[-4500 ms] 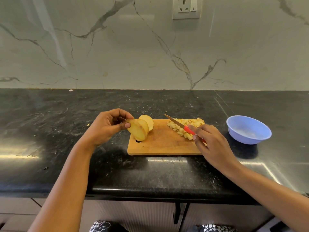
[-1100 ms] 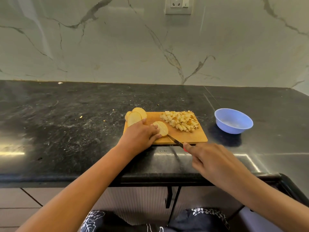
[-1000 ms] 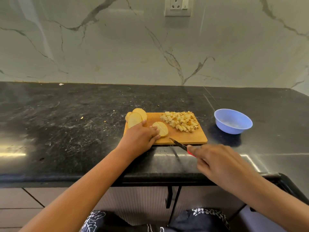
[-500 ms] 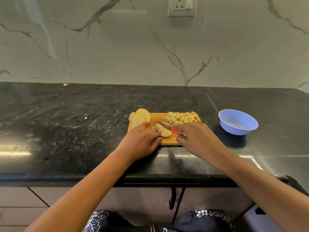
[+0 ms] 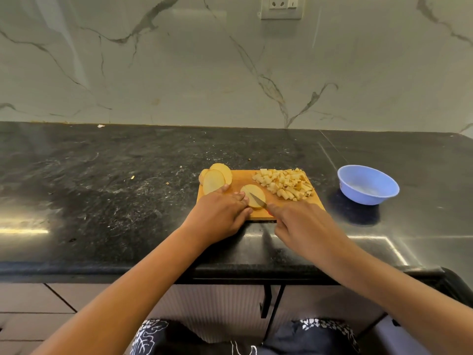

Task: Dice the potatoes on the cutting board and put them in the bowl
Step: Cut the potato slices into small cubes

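Wooden cutting board sits on the dark bench, near its front edge. Left hand lies palm down on the board's near left part, fingers fairly straight, with the fingertips pressing the left edge of a single flat potato slice; nothing is grasped. Right hand is clenched around the knife, index finger stretched along the top. The handle is mostly hidden, with only a bit of red showing. The blade lies across the slice and points away and to the left. A stack of uncut potato slices leans at the board's far left corner, partly overhanging it. A heap of diced potato covers the far right part of the board. Blue bowl stands upright on the bench right of the board, not touching it. Marble wall behind, with a socket at the top.
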Available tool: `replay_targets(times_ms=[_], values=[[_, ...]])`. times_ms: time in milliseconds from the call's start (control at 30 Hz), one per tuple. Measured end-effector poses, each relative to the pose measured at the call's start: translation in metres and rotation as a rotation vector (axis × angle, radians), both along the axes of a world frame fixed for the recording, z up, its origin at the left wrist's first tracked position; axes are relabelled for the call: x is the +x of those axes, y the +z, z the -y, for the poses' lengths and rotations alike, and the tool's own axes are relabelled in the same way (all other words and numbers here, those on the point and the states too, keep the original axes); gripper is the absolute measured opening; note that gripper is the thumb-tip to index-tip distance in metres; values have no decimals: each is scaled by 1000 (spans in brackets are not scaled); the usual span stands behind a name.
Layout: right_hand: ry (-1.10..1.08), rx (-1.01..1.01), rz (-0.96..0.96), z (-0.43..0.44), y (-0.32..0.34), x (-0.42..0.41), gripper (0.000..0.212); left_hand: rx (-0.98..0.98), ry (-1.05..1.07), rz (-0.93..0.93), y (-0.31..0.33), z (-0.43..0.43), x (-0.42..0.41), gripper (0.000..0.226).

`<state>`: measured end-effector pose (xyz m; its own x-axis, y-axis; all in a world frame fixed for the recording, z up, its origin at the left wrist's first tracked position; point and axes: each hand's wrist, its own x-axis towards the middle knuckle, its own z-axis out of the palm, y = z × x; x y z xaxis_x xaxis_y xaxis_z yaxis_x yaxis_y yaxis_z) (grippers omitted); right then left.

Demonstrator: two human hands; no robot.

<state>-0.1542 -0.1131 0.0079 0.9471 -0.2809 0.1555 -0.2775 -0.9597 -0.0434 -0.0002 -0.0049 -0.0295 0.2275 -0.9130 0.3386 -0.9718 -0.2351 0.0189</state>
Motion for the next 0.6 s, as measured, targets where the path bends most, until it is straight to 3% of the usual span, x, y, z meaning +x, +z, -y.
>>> replay_targets(times_ms=[200,400,600], values=[[-1,48,6,-9,-1,-45,52,-10,24,-21,2,-3,-3,46],[-19,111,135,-6,20,-60,41,-41,49,-110,4,-7,-4,41],[-50,120,217,-1,17,-14,39,-48,16,-89,-1,-11,-1,38]])
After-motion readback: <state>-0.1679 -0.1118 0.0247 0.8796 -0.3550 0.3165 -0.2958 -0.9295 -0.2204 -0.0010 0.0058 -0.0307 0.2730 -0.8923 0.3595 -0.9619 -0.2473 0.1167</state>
